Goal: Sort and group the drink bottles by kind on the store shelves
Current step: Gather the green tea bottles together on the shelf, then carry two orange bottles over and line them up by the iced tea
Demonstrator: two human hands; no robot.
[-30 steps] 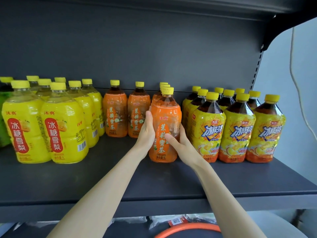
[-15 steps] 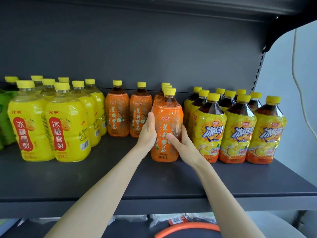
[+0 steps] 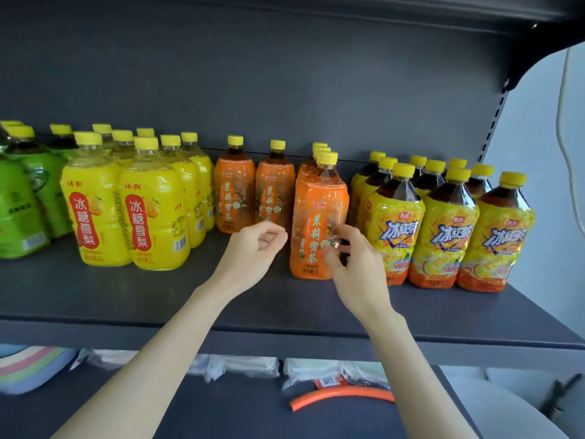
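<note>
An orange-labelled tea bottle (image 3: 319, 198) with a yellow cap stands upright at the front of a row of the same kind, on the dark shelf (image 3: 126, 296). My left hand (image 3: 253, 248) hovers just left of it, fingers loosely curled and holding nothing. My right hand (image 3: 351, 264) is in front of the bottle's lower right, fingers apart, off the label. Two more orange bottles (image 3: 234, 191) stand further back on the left. Yellow pear-drink bottles (image 3: 152, 210) are grouped to the left, and iced-tea bottles (image 3: 395, 223) with dark liquid to the right.
Green bottles (image 3: 19, 210) fill the far left. The shelf ends at the right by a grey wall with a hanging cable (image 3: 562, 122). On the shelf below lie plastic packets (image 3: 240, 365), an orange tube (image 3: 342, 396) and a pastel stack (image 3: 31, 365).
Both hands have come off the front orange bottle and drawn back slightly toward me. The bottle stays standing at the front of its row. The view has shifted right, showing green bottles.
</note>
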